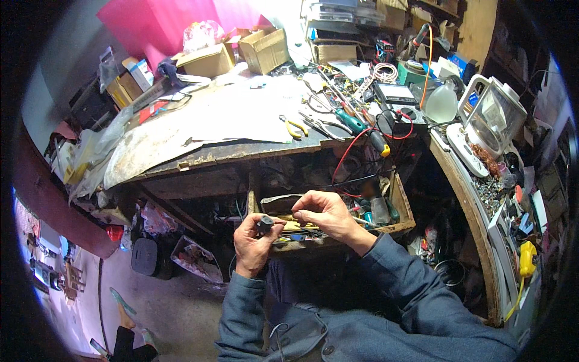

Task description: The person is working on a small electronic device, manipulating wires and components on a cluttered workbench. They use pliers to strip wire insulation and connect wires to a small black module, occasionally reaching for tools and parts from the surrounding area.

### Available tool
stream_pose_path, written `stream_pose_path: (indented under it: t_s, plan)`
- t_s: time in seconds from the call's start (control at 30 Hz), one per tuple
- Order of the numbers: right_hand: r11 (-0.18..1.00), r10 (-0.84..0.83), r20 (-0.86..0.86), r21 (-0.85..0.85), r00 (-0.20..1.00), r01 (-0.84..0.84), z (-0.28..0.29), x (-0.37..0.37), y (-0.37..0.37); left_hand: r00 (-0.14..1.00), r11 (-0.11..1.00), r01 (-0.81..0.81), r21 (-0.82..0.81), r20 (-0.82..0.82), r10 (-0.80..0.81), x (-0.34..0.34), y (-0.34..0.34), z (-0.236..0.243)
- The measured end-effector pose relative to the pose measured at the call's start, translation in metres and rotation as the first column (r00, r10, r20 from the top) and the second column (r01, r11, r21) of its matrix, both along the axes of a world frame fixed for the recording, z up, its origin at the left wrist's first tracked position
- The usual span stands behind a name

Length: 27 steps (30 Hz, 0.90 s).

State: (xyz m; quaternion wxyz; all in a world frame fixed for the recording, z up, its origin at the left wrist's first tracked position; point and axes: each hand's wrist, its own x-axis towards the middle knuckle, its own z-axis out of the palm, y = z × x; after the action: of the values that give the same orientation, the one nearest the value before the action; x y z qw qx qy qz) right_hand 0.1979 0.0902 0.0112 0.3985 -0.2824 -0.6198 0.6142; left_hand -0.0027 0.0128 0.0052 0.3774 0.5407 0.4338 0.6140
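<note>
My left hand [252, 247] is closed around a small dark round piece [265, 224], like a knob or cap; its exact kind is too small to make out. Just right of it, my right hand [330, 218] has its thumb and fingers pinched together, and whatever may lie between the fingertips is too small to name. Both hands are over an open wooden drawer [403, 222] under the workbench. Inside, the drawer holds yellowish pieces, a dark green handle [392, 210] and other small tools, partly hidden by my hands.
On the workbench [223, 114] lie yellow-handled pliers [294, 128], a green-handled tool [351, 122] and a meter [395, 95] with red and black leads. Cardboard boxes [263, 51] stand at the back. A cluttered side shelf [476, 244] curves along the right. Another person's foot [125, 315] shows lower left.
</note>
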Motion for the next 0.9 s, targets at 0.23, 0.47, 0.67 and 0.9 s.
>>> stream_pose_path:
  t_s: [0.23, 0.47, 0.67, 0.9]
  plan:
    - [1.0, 0.007, 0.016, 0.001, 1.0, -0.007, 0.004, 0.0, -0.002, 0.995, 0.999, 0.038, -0.019, -0.095, -0.039, -0.005, 0.002, -0.008]
    - [0.992, -0.086, 0.118, 0.097, 0.989, 0.074, -0.004, -0.003, -0.002, 0.996, 1.0, -0.029, -0.008, -0.088, 0.028, 0.001, 0.002, -0.009]
    - [0.999, -0.011, -0.023, -0.034, 1.0, 0.01, -0.002, -0.003, -0.004, 0.99, 0.991, -0.131, 0.017, -0.058, 0.132, 0.0, 0.002, -0.016]
    - [0.999, -0.054, 0.012, -0.007, 0.998, 0.054, -0.004, -0.005, -0.006, 0.987, 0.995, -0.087, 0.045, -0.128, 0.092, -0.002, 0.0, -0.016]
